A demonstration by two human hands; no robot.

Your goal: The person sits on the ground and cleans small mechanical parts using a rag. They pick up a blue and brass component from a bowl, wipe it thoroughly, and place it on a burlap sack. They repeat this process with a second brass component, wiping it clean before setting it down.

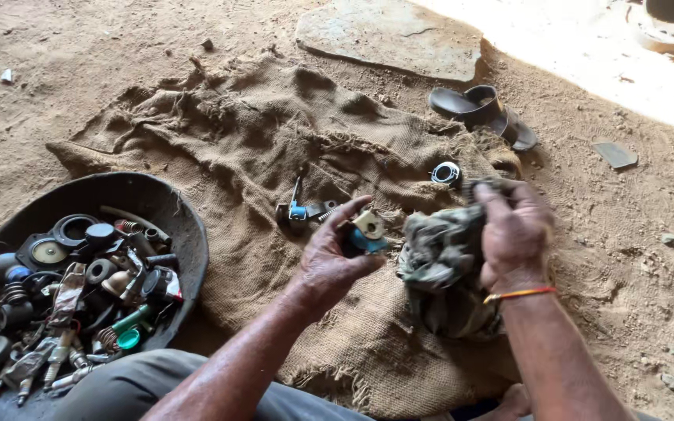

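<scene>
Small part [367, 231], cream cap on a blue and black body: we find it in the left hand [335, 261], raised just over the sackcloth [274, 140], the cap turned toward the rag. The fingers [352, 209] curl around it from above and the thumb closes under it, so the grip is closed and firm. We judge the part is held up this way to leave its face free for wiping.

Rag [440, 261], grey-green and crumpled: bunched in the right hand [512, 230], whose fingers close over its top fold; the rest hangs down to the sackcloth. It sits just beside the part, apart from it or barely touching; we cannot tell which.

Head view, other items:
- Blue and black fitting [299, 210] on the sackcloth, just beyond the left hand.
- Round black and white piece [446, 172] on the sackcloth, near the right hand.
- Black basin [118, 191] at left, heaped with springs, caps, rubber rings and metal pieces; well apart from both hands.
- Dark sandal [484, 114] at the far edge of the cloth.
- Flat stone [388, 35] on the dirt floor beyond.

Nothing stands between the two hands.
</scene>
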